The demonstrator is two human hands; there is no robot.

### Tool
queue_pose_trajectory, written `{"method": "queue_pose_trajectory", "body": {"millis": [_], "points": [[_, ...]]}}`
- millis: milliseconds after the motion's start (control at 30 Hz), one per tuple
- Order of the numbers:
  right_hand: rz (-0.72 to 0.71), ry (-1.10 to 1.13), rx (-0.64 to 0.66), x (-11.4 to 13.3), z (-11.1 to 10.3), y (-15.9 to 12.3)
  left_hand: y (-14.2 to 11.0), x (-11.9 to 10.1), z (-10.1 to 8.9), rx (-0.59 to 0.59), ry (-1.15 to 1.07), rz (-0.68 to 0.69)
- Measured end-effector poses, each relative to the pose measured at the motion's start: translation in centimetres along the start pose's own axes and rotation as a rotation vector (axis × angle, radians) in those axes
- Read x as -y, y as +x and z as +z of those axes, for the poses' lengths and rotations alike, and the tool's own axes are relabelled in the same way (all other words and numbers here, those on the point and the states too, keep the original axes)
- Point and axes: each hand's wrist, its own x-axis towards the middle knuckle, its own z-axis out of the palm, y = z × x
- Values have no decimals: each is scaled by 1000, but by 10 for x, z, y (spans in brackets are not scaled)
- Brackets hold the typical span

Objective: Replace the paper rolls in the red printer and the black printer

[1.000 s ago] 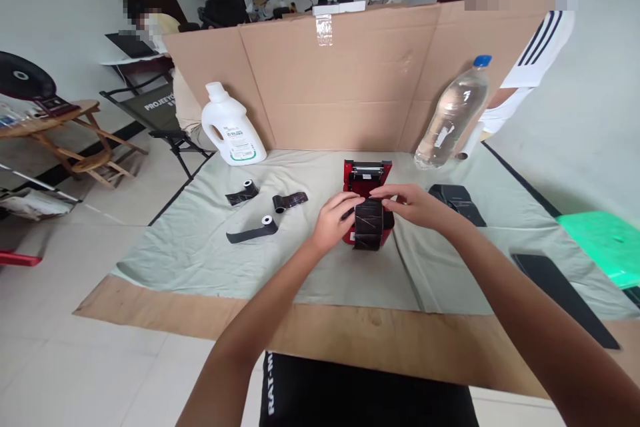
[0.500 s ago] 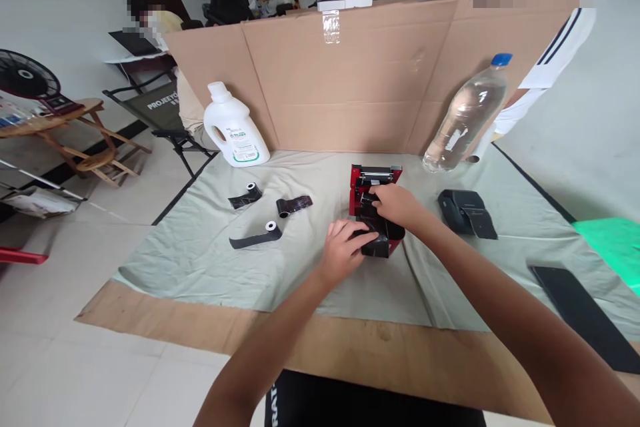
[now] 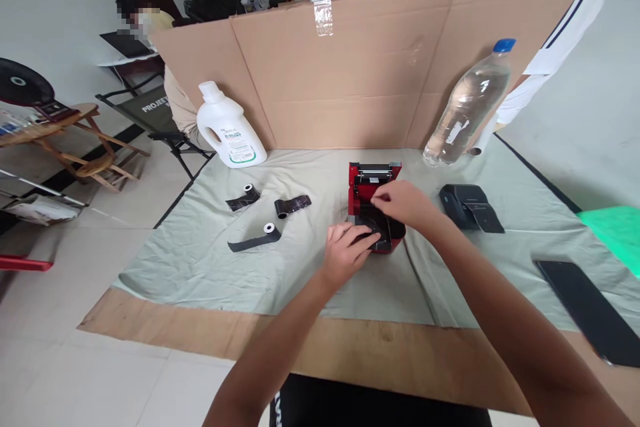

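A small red-and-black receipt printer (image 3: 354,197) stands on the cloth with its lid raised. Black paper (image 3: 384,230) lies in its open compartment, partly covered by my fingers. My left hand (image 3: 346,250) grips the printer's front left part, fingers stretched across the edge and onto the black paper. Above the compartment, the fingers of my right hand (image 3: 403,203) are pinched together; whether anything small is between them cannot be made out. To the left lie three black paper rolls, one at the back (image 3: 244,197), one beside it (image 3: 293,206) and one in front (image 3: 267,233), each partly unrolled.
A black portable printer (image 3: 463,205) with a paper strip sits at right, near a dark phone or tablet (image 3: 590,310). A white jug (image 3: 233,130) and a clear bottle (image 3: 465,110) stand before a cardboard screen (image 3: 340,87). People are behind it.
My right hand has come off the black roll inside the printer and drawn slightly up and right. The black paper at the front now sits lower in the compartment. My left hand stays there.
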Motion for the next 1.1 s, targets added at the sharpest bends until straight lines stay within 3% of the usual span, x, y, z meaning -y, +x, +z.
{"method": "queue_pose_trajectory", "body": {"millis": [100, 167, 433, 667, 867, 1100], "points": [[27, 177, -423, -17, -8, -2, -1, 0, -2, 12, 8, 29], [16, 245, -543, -23, -7, 2, -2, -1, -1, 9, 9, 45], [87, 374, -548, -29, 10, 8, -7, 0, 2, -58, 19, 116], [73, 640, -501, -33, 16, -16, -5, -3, 4, -37, -33, 66], [67, 783, -540, -32, 25, -26, 8, -12, 1, -180, -135, 114], [62, 831, -538, -30, 28, -27, 1, -13, 2, -130, -51, 236]]}}
